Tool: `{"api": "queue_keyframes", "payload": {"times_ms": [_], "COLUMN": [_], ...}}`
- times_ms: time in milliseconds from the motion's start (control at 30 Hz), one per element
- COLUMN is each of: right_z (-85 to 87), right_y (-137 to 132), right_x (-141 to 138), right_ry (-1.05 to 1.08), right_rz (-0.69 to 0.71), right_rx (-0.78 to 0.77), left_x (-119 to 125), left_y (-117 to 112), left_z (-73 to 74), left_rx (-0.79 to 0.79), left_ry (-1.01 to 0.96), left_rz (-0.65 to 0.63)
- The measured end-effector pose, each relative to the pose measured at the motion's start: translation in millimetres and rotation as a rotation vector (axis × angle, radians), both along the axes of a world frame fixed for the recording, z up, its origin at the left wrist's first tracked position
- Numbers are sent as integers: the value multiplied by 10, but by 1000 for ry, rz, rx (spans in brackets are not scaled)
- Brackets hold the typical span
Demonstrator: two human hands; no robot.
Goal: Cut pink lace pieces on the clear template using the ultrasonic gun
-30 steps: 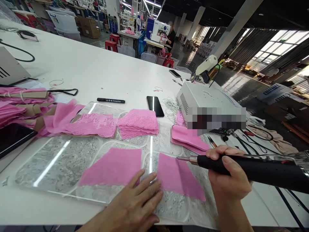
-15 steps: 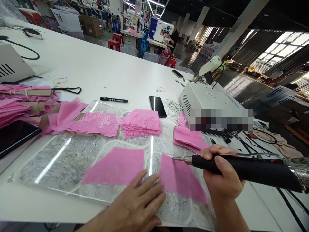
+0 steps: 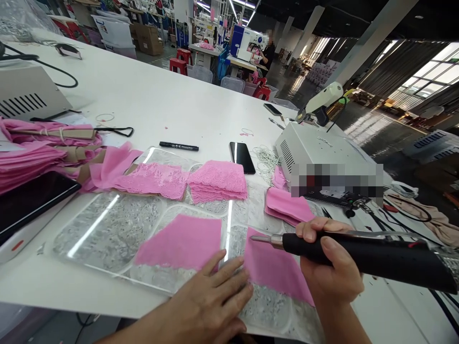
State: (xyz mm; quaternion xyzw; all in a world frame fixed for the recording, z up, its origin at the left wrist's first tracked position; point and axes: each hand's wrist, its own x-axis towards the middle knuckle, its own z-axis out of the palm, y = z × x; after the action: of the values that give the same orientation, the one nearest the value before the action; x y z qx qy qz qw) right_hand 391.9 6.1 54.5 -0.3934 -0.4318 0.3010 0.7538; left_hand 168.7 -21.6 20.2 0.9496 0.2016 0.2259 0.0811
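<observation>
My left hand (image 3: pixel 211 301) lies flat with fingers spread on the clear plates (image 3: pixel 107 229), its fingertips touching two pink fabric pieces, one to the left (image 3: pixel 181 241) and one to the right (image 3: pixel 272 270). My right hand (image 3: pixel 332 267) is wrapped round the black handle of a hot cutting tool (image 3: pixel 358 253). The tool's metal tip (image 3: pixel 260 238) hovers over the upper edge of the right fabric piece.
Behind the plates lie a pink lace stack (image 3: pixel 218 181), a lace strip (image 3: pixel 154 180), folded pink pieces (image 3: pixel 287 205), a black marker (image 3: pixel 179 146) and a phone (image 3: pixel 243 157). A white machine box (image 3: pixel 322 153) stands at right, pink bundles (image 3: pixel 39 148) and a dark tablet (image 3: pixel 32 198) at left.
The view has shifted so everything sits further right. The tool tip has moved a little left over the right fabric piece. My left hand stays flat on the fabric.
</observation>
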Motion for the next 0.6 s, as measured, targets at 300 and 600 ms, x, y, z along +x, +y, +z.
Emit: {"api": "queue_keyframes", "payload": {"times_ms": [300,600], "right_z": [-35,-28], "right_y": [-5,-27], "right_x": [-16,-4], "right_ry": [1,16], "right_rz": [54,87], "right_rx": [-12,-17], "left_x": [9,4], "left_y": [-12,-22], "left_z": [-47,-66], "left_rx": [-34,-65], "left_ry": [-19,-39], "left_rz": [-6,-17]}}
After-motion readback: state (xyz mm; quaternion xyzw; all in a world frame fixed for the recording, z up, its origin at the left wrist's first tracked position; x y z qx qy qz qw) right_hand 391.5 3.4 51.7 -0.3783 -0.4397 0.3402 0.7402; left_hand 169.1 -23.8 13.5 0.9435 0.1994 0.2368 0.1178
